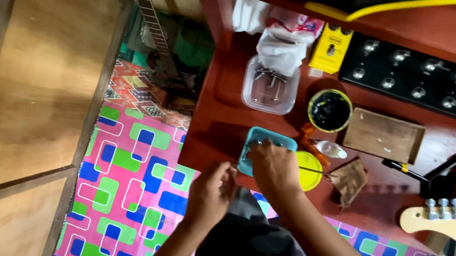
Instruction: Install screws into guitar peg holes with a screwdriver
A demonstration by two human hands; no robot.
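The person sits at the edge of a dark red desk (222,127), both hands out in front. The right hand (274,168) lies over a small blue tray (263,140), fingers curled down into it; whether they have closed on anything inside I cannot tell, since the hand hides most of the tray. The left hand (210,193) hangs just off the desk edge over the patterned floor mat (123,191), fingers pinched together as though on something tiny, but nothing shows between them. The two hands are near each other, not touching.

Just right of the tray lies a yellow lid (311,171) with a thin metal rod (317,171) across it. Behind it stand a clear tub (270,85) with metal bits inside, a round tin (330,110) of dark stuff, a small clear bottle (330,148) and a flat wooden box (384,135). Farther back sits a black pedal board (430,79) with rows of knobs.

To the right, a guitar headstock (452,221) pokes in, its tuning pegs fitted in a row. Another guitar neck (151,14) leans by the wooden door (44,70).

As for progress, I'd judge the work to be in the middle: small parts are being picked from the tray, tools and tubs lie open, and nothing looks packed away.
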